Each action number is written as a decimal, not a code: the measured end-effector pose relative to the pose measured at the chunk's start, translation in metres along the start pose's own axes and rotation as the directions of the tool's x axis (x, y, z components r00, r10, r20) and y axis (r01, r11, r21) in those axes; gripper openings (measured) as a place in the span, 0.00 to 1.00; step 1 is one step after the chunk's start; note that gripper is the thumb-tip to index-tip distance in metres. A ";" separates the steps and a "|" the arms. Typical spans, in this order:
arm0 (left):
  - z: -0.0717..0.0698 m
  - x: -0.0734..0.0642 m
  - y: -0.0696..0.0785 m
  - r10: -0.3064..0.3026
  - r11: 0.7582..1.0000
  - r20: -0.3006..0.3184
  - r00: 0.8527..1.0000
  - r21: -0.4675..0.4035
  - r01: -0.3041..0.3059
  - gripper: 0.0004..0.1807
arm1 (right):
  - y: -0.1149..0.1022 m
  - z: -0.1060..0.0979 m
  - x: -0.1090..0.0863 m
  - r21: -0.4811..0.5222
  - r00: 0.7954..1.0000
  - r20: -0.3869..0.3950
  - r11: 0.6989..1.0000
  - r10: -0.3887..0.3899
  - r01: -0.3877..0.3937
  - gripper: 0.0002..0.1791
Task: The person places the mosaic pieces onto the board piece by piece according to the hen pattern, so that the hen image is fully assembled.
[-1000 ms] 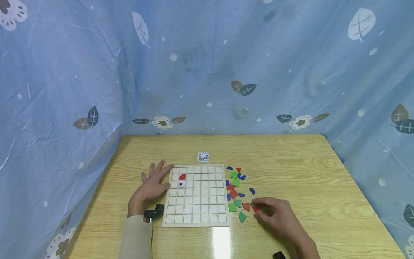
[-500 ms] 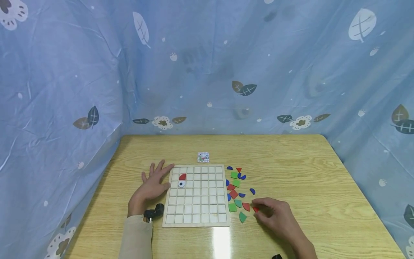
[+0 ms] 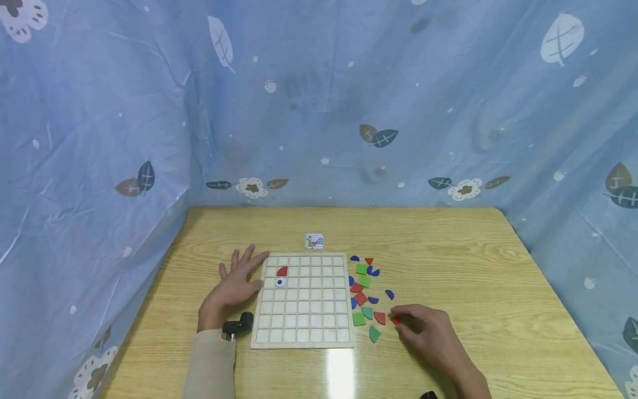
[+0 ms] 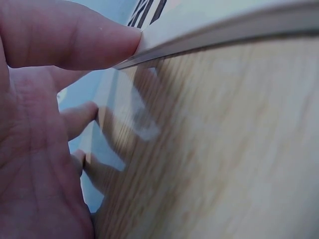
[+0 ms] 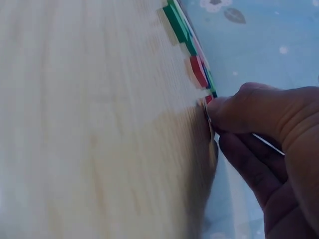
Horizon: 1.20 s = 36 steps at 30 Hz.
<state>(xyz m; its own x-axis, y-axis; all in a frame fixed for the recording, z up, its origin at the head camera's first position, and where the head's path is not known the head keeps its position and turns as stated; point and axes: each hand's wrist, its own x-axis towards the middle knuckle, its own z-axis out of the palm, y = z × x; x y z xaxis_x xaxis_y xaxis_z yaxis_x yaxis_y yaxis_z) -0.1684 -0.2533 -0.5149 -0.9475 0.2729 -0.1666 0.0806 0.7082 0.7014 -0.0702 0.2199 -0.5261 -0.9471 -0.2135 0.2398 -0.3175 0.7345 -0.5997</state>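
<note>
A pale wooden grid board (image 3: pixel 303 341) lies on the table, bearing a red quarter-circle piece (image 3: pixel 282 271) and a white disc with a dark dot (image 3: pixel 281 282). With fingers spread, my left hand (image 3: pixel 236 282) touches the board's left edge; the left wrist view has its thumb (image 4: pixel 99 42) against the rim. My right hand (image 3: pixel 428 331) rests low on the table right of the loose pieces. Between its thumb and forefinger it pinches a small red piece (image 3: pixel 395 321), mostly hidden by the fingers. In the right wrist view a sliver of that red piece (image 5: pixel 209 99) shows at the thumb tip.
Several loose flat pieces lie right of the board, among them a green square (image 3: pixel 359 319), a red quarter circle (image 3: pixel 380 318), a green quarter circle (image 3: pixel 374 334) and a blue half circle (image 3: pixel 390 295). A small patterned card (image 3: pixel 314 241) lies behind the board. Blue curtains surround the table.
The head view has shifted very slightly. Both hands stay almost where they were, and the board and loose pieces have not moved.
</note>
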 end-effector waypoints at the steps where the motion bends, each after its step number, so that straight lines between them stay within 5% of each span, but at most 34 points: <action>1: 0.000 0.000 0.000 -0.002 1.000 0.004 1.000 0.002 0.002 0.41 | 0.000 -0.001 0.001 0.005 1.000 -0.004 1.000 0.001 -0.001 0.22; 10: -0.003 -0.002 0.001 -0.012 1.000 0.009 1.000 -0.002 0.012 0.44 | -0.015 0.003 0.032 0.095 0.989 -0.057 0.985 -0.136 0.141 0.20; 22: -0.001 -0.002 0.001 -0.012 1.000 0.010 1.000 0.001 0.012 0.45 | -0.063 0.048 0.093 0.316 0.966 0.031 0.919 -0.258 0.235 0.14; 36: -0.003 -0.002 0.001 -0.012 1.000 0.014 1.000 0.016 0.011 0.47 | -0.124 0.107 0.147 0.368 0.906 0.191 0.883 -0.377 0.290 0.15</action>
<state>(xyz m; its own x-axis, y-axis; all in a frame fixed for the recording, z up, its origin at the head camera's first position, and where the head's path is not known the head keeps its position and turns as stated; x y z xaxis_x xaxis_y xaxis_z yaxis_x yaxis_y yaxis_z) -0.1673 -0.2549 -0.5122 -0.9439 0.2739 -0.1846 0.0749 0.7218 0.6880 -0.1756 0.0287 -0.4981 -0.7476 -0.5937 0.2976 -0.5728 0.3497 -0.7414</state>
